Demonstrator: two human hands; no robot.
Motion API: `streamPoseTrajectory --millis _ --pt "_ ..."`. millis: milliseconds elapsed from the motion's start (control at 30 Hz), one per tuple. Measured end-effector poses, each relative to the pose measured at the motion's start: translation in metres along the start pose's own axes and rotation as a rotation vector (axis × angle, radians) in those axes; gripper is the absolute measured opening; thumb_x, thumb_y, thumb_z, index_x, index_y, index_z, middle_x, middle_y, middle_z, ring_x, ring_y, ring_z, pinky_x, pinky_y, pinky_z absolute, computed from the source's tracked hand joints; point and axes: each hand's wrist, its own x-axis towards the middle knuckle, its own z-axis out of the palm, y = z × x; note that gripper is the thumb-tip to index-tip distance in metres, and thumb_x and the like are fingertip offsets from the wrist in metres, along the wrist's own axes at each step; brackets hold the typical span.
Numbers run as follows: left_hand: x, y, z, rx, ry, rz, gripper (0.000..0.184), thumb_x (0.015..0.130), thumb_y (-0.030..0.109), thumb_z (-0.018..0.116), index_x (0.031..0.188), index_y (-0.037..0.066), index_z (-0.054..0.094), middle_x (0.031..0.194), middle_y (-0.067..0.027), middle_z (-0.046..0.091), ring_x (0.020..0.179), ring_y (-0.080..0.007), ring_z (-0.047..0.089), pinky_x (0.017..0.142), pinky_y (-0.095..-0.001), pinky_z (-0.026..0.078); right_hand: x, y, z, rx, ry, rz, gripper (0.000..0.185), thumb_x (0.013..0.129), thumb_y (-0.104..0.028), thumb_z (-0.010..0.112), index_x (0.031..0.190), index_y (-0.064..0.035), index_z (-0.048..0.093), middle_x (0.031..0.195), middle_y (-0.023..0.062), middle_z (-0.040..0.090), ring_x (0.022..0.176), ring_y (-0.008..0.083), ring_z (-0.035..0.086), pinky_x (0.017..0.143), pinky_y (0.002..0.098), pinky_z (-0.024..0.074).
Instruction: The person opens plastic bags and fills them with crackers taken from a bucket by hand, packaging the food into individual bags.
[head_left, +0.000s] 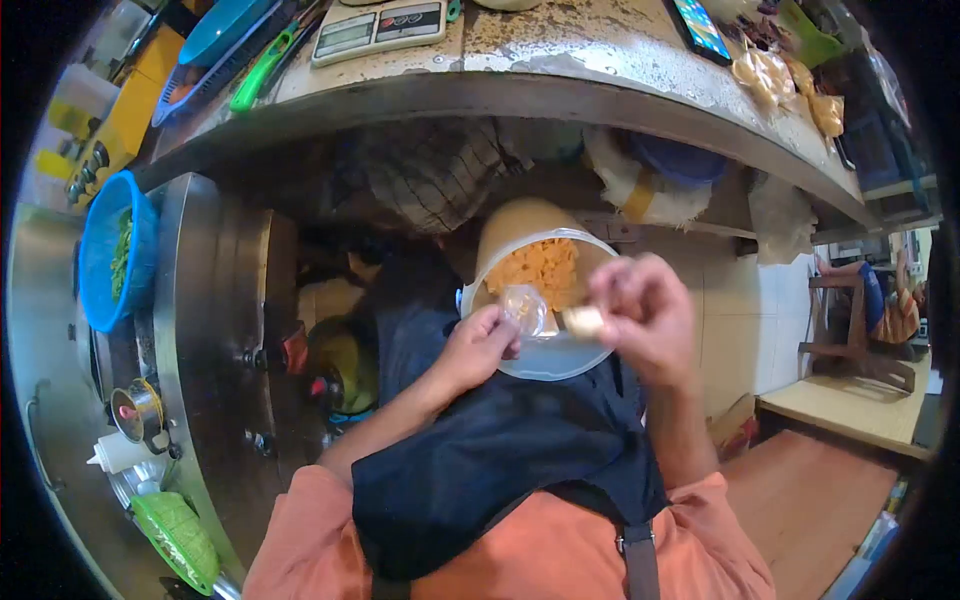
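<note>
A clear bucket (560, 362) stands between my knees, with orange chopped pieces (540, 268) inside. Over its left side my left hand (482, 347) pinches a small clear plastic bag (524, 309). My right hand (645, 318), above the right side of the bucket, has its fingers closed round a pale, whitish piece (583, 320), slightly blurred. The bag and the pale piece are close to each other above the orange pieces. Whatever lies under the bag is hidden.
Ahead is a counter (480, 92) with a scale (380, 32), a green-handled tool (262, 75) and a phone (701, 32). At left are a blue basin (120, 250) and a green basket (178, 540). A person (893, 305) is at far right.
</note>
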Motion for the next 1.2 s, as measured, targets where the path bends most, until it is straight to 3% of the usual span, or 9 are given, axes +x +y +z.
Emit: streamPoseTrajectory --millis 167,267,300,367,433,567,800,1000,1200 --pt "-0.012 -0.016 -0.018 0.429 0.165 0.225 0.012 0.086 0.009 0.058 0.076 0.003 0.056 0.07 -0.0026 0.06 0.061 -0.0077 0.055 0.058 -0.0249 0.046 -0.005 -0.091 0.044 0.415 -1.083 0.344 0.027 0.08 -0.001 0.069 0.104 0.0015 0.057 0.11 0.03 0.058 0.09 0.0374 0.062 0.067 0.0415 0.0521" --pt "-0.013 -0.024 -0.03 0.462 0.199 0.291 0.011 0.083 0.005 0.061 0.075 0.003 0.054 0.072 -0.0024 0.059 0.062 -0.0075 0.053 0.059 -0.0249 0.046 -0.032 -0.094 0.075 0.49 -0.369 -0.167 0.008 0.086 -0.005 0.063 0.083 0.0005 0.068 0.086 0.0166 0.068 0.072 0.0244 0.063 0.059 0.0326 0.0482" --pt "-0.012 -0.022 -0.03 0.466 0.202 0.298 0.011 0.083 0.005 0.061 0.075 0.003 0.054 0.072 -0.0024 0.059 0.062 -0.0075 0.053 0.059 -0.0249 0.046 -0.014 -0.087 0.054 0.539 -0.629 -0.177 0.011 0.085 -0.005 0.065 0.092 0.0029 0.063 0.101 0.024 0.062 0.079 0.0336 0.063 0.061 0.0395 0.0499" --pt "-0.016 -0.02 -0.029 0.31 0.221 0.329 0.014 0.082 0.001 0.063 0.074 0.004 0.051 0.077 -0.0023 0.058 0.065 -0.0069 0.053 0.059 -0.0236 0.045 -0.014 -0.058 0.042 0.461 -0.573 -0.233 0.031 0.081 -0.005 0.07 0.108 0.0021 0.056 0.113 0.0274 0.056 0.087 0.0376 0.062 0.069 0.0448 0.0518" --pt "-0.02 -0.013 -0.022 0.147 0.203 0.238 0.011 0.082 0.001 0.063 0.077 0.003 0.053 0.08 -0.0022 0.058 0.066 -0.0063 0.053 0.06 -0.0227 0.045 -0.01 -0.028 0.023 -0.372 -0.047 -0.205 0.042 0.069 -0.018 0.083 0.101 -0.0042 0.059 0.095 0.013 0.061 0.085 0.0244 0.063 0.075 0.0371 0.0523" --pt "-0.023 -0.011 -0.012 0.057 0.122 0.171 0.005 0.084 0.002 0.064 0.087 0.0 0.06 0.081 -0.0023 0.06 0.067 -0.0052 0.054 0.062 -0.0206 0.045 -0.013 0.05 -0.003 -1.111 -0.167 0.147 0.046 0.076 -0.02 0.076 0.116 -0.0102 0.056 0.108 0.014 0.059 0.096 0.0285 0.061 0.079 0.0366 0.0501" --pt "-0.019 0.003 -0.003 0.472 0.224 0.211 0.013 0.083 0.01 0.07 0.087 0.0 0.063 0.071 -0.0026 0.064 0.062 -0.0055 0.055 0.057 -0.0227 0.046 -0.015 0.089 -0.033 -0.922 -0.278 0.268 0.033 0.071 0.005 0.069 0.102 -0.0042 0.064 0.084 0.0109 0.065 0.075 0.0217 0.065 0.069 0.0322 0.0525" --pt "-0.018 0.017 -0.011 0.558 0.349 0.291 0.018 0.081 0.015 0.073 0.087 0.001 0.064 0.063 -0.005 0.062 0.058 -0.0088 0.056 0.054 -0.0262 0.045 0.043 0.133 -0.104 -1.249 -0.085 0.475 0.043 0.077 -0.012 0.069 0.119 -0.0068 0.06 0.101 0.0136 0.067 0.094 0.0286 0.064 0.086 0.037 0.0505" --pt "-0.025 0.014 -0.017 0.813 0.227 0.291 0.016 0.084 0.017 0.07 0.088 0.003 0.062 0.058 -0.0036 0.057 0.053 -0.0068 0.05 0.052 -0.0265 0.043 0.046 0.196 -0.097 -1.567 -0.325 0.884 0.072 0.074 -0.04 0.071 0.135 -0.013 0.045 0.128 0.0206 0.053 0.112 0.0307 0.058 0.094 0.0383 0.0468"
